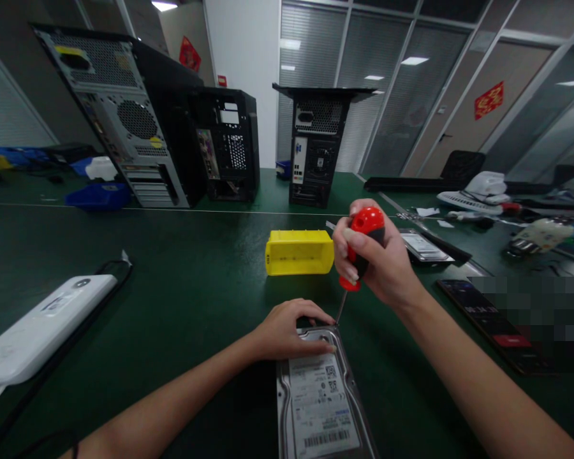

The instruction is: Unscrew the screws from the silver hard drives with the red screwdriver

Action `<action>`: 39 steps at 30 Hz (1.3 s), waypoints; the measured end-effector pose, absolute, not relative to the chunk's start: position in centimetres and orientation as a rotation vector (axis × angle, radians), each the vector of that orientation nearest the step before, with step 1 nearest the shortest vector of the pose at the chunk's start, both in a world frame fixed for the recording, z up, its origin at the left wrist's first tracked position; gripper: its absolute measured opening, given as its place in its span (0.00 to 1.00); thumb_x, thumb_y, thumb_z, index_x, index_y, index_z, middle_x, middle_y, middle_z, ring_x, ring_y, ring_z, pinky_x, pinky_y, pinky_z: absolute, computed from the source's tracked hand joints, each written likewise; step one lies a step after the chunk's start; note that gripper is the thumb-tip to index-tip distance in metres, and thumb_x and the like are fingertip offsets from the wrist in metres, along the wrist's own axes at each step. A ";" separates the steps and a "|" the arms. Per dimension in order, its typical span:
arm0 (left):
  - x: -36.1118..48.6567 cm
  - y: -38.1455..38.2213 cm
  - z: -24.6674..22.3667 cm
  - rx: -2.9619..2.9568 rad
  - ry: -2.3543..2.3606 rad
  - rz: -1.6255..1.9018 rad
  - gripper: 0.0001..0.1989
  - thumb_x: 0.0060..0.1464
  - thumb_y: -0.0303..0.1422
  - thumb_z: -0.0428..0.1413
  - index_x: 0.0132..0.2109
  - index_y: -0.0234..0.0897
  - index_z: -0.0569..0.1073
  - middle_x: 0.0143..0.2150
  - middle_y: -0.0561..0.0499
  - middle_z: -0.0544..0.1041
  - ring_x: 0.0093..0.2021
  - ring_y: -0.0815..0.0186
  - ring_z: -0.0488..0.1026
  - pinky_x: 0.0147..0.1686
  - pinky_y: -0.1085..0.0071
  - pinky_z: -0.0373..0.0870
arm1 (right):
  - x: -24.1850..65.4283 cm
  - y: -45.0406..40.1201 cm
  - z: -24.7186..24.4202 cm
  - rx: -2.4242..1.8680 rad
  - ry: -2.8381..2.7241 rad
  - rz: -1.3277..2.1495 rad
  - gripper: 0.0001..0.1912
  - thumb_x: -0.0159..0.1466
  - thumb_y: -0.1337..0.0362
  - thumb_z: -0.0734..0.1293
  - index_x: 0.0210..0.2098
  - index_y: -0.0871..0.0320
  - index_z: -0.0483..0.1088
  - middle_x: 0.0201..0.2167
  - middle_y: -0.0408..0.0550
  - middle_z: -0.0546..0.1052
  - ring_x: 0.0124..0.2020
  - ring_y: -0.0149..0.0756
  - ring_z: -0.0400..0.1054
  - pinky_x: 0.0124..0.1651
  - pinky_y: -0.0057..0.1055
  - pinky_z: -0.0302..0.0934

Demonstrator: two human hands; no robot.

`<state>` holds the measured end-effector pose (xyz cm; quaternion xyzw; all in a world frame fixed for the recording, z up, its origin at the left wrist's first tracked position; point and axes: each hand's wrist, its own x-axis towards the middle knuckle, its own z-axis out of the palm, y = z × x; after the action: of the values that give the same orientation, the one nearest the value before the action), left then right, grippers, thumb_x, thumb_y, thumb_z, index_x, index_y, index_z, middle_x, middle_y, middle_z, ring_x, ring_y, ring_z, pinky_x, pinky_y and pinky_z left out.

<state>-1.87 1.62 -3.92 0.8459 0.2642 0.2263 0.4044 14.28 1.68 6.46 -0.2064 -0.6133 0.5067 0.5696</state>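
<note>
A silver hard drive (pixel 321 401) with a white printed label lies on the green table in front of me. My left hand (pixel 291 331) grips its far end, thumb on the top face and fingers over the far edge. My right hand (pixel 375 255) is wrapped round the red and black handle of a screwdriver (pixel 367 224). The thin shaft slants down so that its tip meets the far right corner of the drive. Whether a screw sits under the tip is too small to tell. Just beyond my hands stands a yellow plastic bin (pixel 300 253).
Computer cases (pixel 316 146) stand along the back. A white power strip (pixel 48 325) with a dark cable lies at left. To the right are a phone (pixel 488 319) and another hard drive (pixel 425 245). A blue bin (pixel 98 196) sits at back left.
</note>
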 end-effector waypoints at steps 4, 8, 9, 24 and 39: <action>-1.9 1.7 -3.9 2.144 0.652 0.558 0.17 0.51 0.39 0.63 0.48 0.39 0.77 0.47 0.48 0.77 0.47 0.60 0.73 0.48 0.66 0.67 | 15.1 1.8 7.7 -0.478 -1.326 1.060 0.14 0.60 0.59 0.69 0.39 0.51 0.59 0.22 0.33 0.65 0.13 0.21 0.54 0.13 0.19 0.49; -2.0 1.7 -3.8 2.143 0.654 0.536 0.17 0.51 0.39 0.63 0.48 0.40 0.76 0.47 0.49 0.77 0.48 0.60 0.72 0.48 0.66 0.67 | 17.0 1.2 10.1 -0.519 -1.161 0.828 0.07 0.64 0.58 0.64 0.39 0.49 0.62 0.26 0.37 0.64 0.15 0.22 0.51 0.13 0.21 0.43; -2.0 1.7 -3.8 2.140 0.656 0.530 0.17 0.51 0.39 0.63 0.48 0.40 0.76 0.48 0.48 0.77 0.48 0.60 0.72 0.48 0.66 0.67 | 17.7 0.9 10.7 -0.551 -1.144 0.758 0.03 0.66 0.59 0.62 0.40 0.48 0.63 0.28 0.38 0.64 0.16 0.22 0.52 0.13 0.22 0.41; -2.0 1.6 -3.6 2.100 0.695 0.496 0.17 0.51 0.40 0.61 0.49 0.43 0.76 0.49 0.49 0.76 0.49 0.60 0.71 0.49 0.64 0.66 | 25.7 4.7 6.5 -2.097 -2.317 0.143 0.10 0.62 0.60 0.62 0.35 0.57 0.74 0.28 0.47 0.76 0.17 0.30 0.67 0.25 0.29 0.58; -1.7 3.3 -5.0 1.618 0.874 1.086 0.23 0.62 0.43 0.46 0.31 0.32 0.78 0.27 0.45 0.79 0.24 0.66 0.75 0.21 0.74 0.65 | 26.5 1.7 1.2 -2.378 -2.361 0.056 0.15 0.62 0.66 0.61 0.47 0.56 0.71 0.47 0.55 0.75 0.47 0.47 0.71 0.44 0.37 0.61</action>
<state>-1.71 3.29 -4.98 0.6638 0.3584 0.4456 0.4820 26.47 1.75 1.16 -0.7057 -0.7005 0.0166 -0.1048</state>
